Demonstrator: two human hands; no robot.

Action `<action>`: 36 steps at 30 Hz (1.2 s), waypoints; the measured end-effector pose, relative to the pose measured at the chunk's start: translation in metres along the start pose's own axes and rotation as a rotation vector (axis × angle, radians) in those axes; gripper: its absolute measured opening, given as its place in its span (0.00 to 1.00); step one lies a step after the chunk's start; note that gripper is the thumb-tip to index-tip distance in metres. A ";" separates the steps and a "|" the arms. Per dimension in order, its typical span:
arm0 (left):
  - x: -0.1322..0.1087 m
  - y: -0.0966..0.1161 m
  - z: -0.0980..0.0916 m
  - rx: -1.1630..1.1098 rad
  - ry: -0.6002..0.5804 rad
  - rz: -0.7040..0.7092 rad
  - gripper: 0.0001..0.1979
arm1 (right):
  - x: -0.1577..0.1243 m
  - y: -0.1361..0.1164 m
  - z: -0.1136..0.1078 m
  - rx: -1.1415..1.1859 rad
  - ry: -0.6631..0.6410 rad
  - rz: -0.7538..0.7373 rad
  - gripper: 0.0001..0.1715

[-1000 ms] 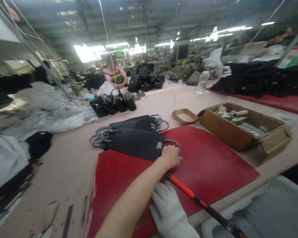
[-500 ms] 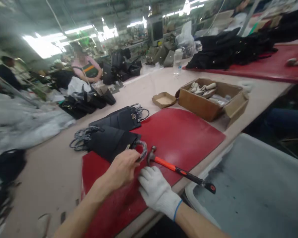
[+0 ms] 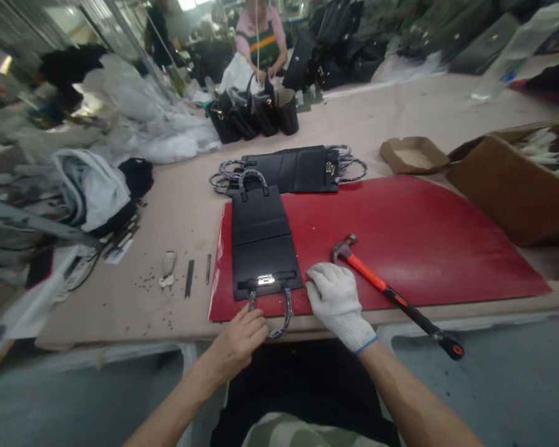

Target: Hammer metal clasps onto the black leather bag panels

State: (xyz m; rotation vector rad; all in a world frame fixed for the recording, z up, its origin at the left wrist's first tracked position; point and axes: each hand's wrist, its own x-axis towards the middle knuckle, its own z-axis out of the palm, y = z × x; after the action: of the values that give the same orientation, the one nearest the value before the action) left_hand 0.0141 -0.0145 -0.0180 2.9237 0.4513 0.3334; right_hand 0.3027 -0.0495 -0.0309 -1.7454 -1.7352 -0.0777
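Observation:
A flat black leather handbag panel lies on the left end of a red mat, its metal clasp facing up near me. Wrapped loop handles show at both ends. My bare left hand has its fingers closed on the near handle at its left leg. To the right of the panel, my right hand rests on the mat in a white glove with its fingers curled; anything beneath them is hidden. Right beside it lies a claw hammer with an orange and black handle.
More black panels with wrapped handles lie behind the mat. A small punch, a dark strip and scattered bits are at left. A shallow tray and a cardboard box stand right. Across the table a person handles black bags.
My left hand has brought the handbag panel toward me, off the other panels, and it now lies lengthwise on the mat. The view has swung left. The hammer stays on the mat.

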 end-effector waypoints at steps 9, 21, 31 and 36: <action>0.008 0.006 -0.002 -0.009 -0.074 0.095 0.19 | -0.001 -0.019 -0.013 -0.057 0.033 -0.042 0.08; 0.020 0.021 0.014 0.081 0.008 0.101 0.08 | 0.027 -0.044 0.017 0.107 -0.249 -0.113 0.14; 0.001 0.007 -0.013 -0.242 0.305 -0.212 0.10 | 0.030 -0.025 0.031 0.127 -0.133 -0.209 0.11; -0.031 -0.075 -0.040 -0.068 0.349 -0.968 0.10 | 0.033 -0.024 0.031 0.110 -0.143 -0.202 0.14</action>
State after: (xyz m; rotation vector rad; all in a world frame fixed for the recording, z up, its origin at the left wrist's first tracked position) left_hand -0.0451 0.0509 -0.0002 2.2092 1.7271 0.6599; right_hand 0.2720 -0.0078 -0.0293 -1.5251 -1.9776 0.0558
